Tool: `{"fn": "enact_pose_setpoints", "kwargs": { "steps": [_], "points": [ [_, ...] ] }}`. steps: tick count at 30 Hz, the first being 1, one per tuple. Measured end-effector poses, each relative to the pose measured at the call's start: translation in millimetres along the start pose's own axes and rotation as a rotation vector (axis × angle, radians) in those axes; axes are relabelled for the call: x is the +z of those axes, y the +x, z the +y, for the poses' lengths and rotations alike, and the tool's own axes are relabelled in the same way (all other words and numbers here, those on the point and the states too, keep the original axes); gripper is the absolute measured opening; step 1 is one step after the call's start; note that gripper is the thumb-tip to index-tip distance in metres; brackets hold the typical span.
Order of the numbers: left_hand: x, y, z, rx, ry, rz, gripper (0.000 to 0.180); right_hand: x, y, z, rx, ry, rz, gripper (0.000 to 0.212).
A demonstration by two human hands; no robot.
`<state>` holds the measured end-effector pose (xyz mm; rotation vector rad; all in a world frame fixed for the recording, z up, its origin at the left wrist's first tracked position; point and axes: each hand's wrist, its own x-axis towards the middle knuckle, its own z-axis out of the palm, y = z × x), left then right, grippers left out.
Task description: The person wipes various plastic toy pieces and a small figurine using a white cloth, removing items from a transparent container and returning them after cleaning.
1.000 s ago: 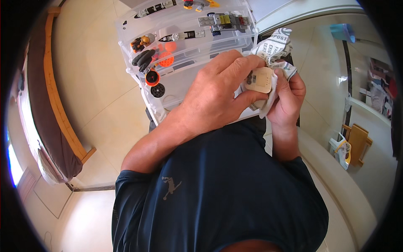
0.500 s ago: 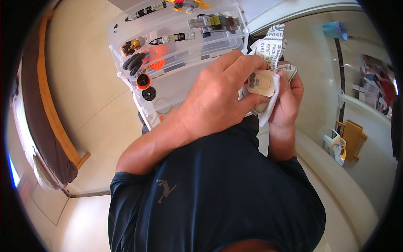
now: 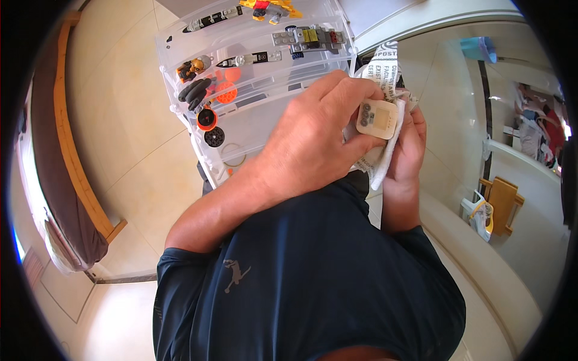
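My left hand (image 3: 304, 132) pinches a small beige handheld device (image 3: 378, 120) between thumb and fingers. The device has rounded corners, dark round buttons on one side and a small square panel. A white cloth (image 3: 383, 65) with grey print is bunched behind and beside it. My right hand (image 3: 408, 147) is closed on the cloth next to the device, its fingers partly hidden by the folds. Whether the cloth is a bag or a flat piece, I cannot tell.
A clear plastic storage unit (image 3: 259, 135) stands ahead, with toys on its top: a grey brick-built vehicle (image 3: 310, 38), a yellow and red figure (image 3: 271, 9), black and orange wheels (image 3: 207, 118). At right are a small wooden stool (image 3: 503, 198) and a blue bin (image 3: 478, 49).
The device has tilted slightly, so its buttons and panel show more plainly. The cloth has sunk a little and my right hand has shifted slightly around it.
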<state>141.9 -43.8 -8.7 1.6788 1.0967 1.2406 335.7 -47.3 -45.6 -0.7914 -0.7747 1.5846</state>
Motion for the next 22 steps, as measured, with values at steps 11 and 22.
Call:
{"fn": "enact_pose_setpoints", "kwargs": {
  "steps": [11,22],
  "points": [
    [-5.9,-2.0,-0.8,-0.174,-0.131,-0.038,0.053,8.9,2.7,-7.0,0.015,0.012,-0.105,0.031],
    [-10.6,-11.7,-4.4,-0.182,-0.109,-0.028,0.058,20.6,3.6,-6.1,-0.014,-0.139,-0.044,0.041]
  ]
}}
